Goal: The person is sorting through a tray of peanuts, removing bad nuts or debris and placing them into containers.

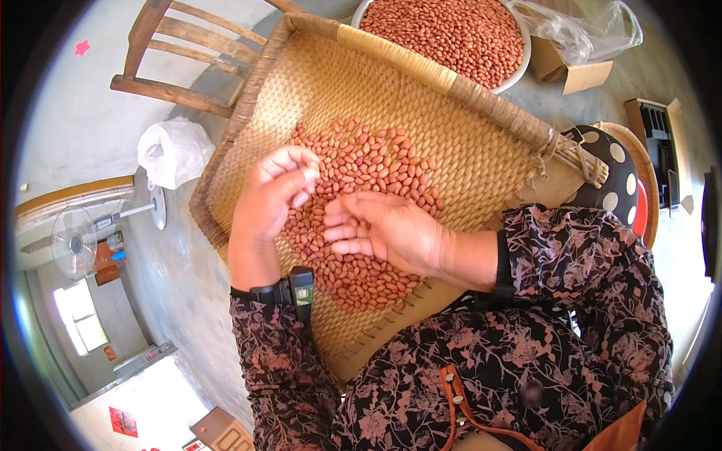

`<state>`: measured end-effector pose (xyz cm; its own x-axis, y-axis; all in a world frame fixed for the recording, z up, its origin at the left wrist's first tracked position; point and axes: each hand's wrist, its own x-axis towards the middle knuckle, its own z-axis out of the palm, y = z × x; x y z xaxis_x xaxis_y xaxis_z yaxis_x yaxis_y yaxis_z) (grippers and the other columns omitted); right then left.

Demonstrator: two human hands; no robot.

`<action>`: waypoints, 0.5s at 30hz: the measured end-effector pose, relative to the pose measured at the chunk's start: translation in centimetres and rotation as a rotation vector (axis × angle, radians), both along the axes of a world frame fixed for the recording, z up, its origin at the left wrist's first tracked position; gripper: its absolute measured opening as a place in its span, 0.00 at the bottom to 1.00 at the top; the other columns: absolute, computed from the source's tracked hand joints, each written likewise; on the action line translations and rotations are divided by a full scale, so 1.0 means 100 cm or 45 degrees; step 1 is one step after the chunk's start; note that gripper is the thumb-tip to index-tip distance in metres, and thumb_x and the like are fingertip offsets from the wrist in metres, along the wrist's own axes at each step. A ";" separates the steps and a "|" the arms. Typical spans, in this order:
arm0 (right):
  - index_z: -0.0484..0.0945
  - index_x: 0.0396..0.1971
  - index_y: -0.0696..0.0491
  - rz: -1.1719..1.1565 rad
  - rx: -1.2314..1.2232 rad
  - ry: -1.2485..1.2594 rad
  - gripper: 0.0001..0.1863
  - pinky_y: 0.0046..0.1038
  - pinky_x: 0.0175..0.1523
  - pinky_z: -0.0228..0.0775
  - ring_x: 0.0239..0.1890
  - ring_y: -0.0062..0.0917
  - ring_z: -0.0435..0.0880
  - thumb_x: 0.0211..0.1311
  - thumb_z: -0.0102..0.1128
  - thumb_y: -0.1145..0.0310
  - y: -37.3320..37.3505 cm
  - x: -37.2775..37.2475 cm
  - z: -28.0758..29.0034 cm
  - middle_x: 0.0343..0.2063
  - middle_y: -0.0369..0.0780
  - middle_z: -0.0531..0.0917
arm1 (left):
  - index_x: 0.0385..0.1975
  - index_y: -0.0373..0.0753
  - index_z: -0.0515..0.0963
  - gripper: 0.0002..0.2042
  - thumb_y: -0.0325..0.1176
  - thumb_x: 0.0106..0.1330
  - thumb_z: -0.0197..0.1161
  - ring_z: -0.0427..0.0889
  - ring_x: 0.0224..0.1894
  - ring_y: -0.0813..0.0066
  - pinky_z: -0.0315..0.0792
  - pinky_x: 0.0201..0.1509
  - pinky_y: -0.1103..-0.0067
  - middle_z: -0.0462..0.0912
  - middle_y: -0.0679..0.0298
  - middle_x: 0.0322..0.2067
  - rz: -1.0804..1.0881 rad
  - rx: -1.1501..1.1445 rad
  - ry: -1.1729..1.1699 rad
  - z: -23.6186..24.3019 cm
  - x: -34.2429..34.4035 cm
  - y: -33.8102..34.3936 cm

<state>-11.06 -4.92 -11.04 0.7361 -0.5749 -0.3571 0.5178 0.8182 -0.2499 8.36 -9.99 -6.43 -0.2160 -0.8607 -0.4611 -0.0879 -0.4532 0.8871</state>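
Reddish-brown shelled peanuts point(368, 282) lie spread over a woven bamboo winnowing tray point(338, 75) in front of me. My left hand point(274, 188) is over the left part of the peanuts, with thumb and forefinger pinched together; whatever may be between the tips is too small to make out. Lower and to the right, my right hand point(387, 231) rests close above the peanuts with its fingers curled inward. Its palm is turned away, so anything inside is hidden. The two hands are apart, fingertips facing each other.
Beyond the tray stands a white basin point(524, 64) heaped with more peanuts. Right of it is a cardboard box point(587, 77) with a clear plastic bag point(579, 34). A wooden chair point(177, 94) touches the tray's far left side; a white bag point(174, 154) is left of the tray.
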 end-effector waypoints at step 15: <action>0.73 0.43 0.60 0.410 -0.041 0.010 0.10 0.30 0.51 0.77 0.41 0.28 0.81 0.68 0.44 0.75 0.015 -0.006 0.003 0.37 0.43 0.77 | 0.37 0.31 0.79 0.08 0.23 0.58 0.61 0.79 0.29 0.77 0.73 0.34 0.82 0.82 0.62 0.29 0.092 -0.519 -0.957 -0.096 0.015 -0.066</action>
<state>-11.61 -3.38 -10.69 0.8794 -0.3242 -0.3486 0.2317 0.9312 -0.2814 9.90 -16.55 -16.03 0.0844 -0.9901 -0.1118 -0.7008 -0.1387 0.6998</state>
